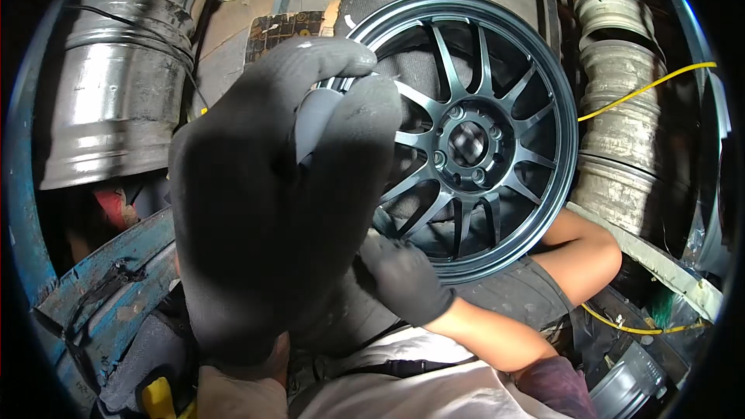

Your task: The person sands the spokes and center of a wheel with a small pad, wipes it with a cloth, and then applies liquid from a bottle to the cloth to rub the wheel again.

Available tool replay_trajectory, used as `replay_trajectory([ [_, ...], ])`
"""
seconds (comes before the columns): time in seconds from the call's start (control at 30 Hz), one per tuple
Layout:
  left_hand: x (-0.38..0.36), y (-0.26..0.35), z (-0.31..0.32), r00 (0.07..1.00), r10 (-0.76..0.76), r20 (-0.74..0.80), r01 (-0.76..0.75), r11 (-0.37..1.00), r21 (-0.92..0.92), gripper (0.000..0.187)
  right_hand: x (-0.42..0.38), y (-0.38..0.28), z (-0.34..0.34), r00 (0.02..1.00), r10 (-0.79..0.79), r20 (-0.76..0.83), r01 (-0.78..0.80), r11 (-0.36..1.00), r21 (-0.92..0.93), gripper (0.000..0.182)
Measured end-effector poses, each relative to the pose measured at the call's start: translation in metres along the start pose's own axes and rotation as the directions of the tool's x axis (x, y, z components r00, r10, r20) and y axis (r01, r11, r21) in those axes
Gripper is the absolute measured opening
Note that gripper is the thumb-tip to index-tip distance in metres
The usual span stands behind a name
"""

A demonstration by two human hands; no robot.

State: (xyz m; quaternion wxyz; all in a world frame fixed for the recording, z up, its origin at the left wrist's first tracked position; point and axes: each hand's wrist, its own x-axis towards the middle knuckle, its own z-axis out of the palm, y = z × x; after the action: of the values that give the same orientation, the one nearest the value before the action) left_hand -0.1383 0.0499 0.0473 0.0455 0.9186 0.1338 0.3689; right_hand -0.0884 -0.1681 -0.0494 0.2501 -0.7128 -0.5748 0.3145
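Observation:
A dark grey multi-spoke alloy wheel [497,147] stands tilted in front of me, leaning on my lap and knee [590,252]. My left hand [272,209], in a dark grey glove, is raised close to the camera and hides the wheel's left part. Its thumb and fingers are pinched together; a pale grey patch shows between them, and I cannot tell what it is. My right hand [403,275], also gloved, grips the wheel's lower left rim. Its bare forearm runs in from the lower right.
A shiny bare steel rim [124,85] stands at the left. Stacked pale, worn rims [621,116] stand at the right, with a yellow cable [644,89] across them. A blue painted metal edge [101,287] lies at lower left. Cardboard and concrete floor lie behind.

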Motion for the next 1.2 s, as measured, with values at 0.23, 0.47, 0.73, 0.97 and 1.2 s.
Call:
replay_trajectory([
  [0.23,0.003,-0.003,-0.031,0.905,-0.189,0.381,0.212,0.977,-0.021,0.026,-0.046,0.016,-0.021,0.99,0.088,0.113,-0.093,0.995,0.041,0.037],
  [0.47,0.006,0.014,-0.018,0.915,-0.261,0.306,0.368,0.85,-0.377,0.02,-0.022,0.015,-0.012,0.989,0.128,0.078,-0.14,0.972,0.188,0.04],
  [0.73,0.021,0.027,-0.019,0.766,-0.43,0.478,0.628,0.658,-0.416,0.013,0.013,0.012,0.006,0.998,0.066,0.014,-0.067,0.994,0.085,0.043],
  [0.97,0.004,0.007,-0.011,0.944,-0.168,0.282,0.199,0.976,-0.084,0.02,-0.087,0.047,-0.066,0.849,0.307,0.429,-0.289,0.951,-0.108,0.038],
  [1.2,0.014,0.02,-0.012,0.871,-0.269,0.412,0.382,0.897,-0.221,0.013,-0.056,0.05,-0.107,0.871,0.44,0.217,-0.486,0.714,0.504,0.024],
])
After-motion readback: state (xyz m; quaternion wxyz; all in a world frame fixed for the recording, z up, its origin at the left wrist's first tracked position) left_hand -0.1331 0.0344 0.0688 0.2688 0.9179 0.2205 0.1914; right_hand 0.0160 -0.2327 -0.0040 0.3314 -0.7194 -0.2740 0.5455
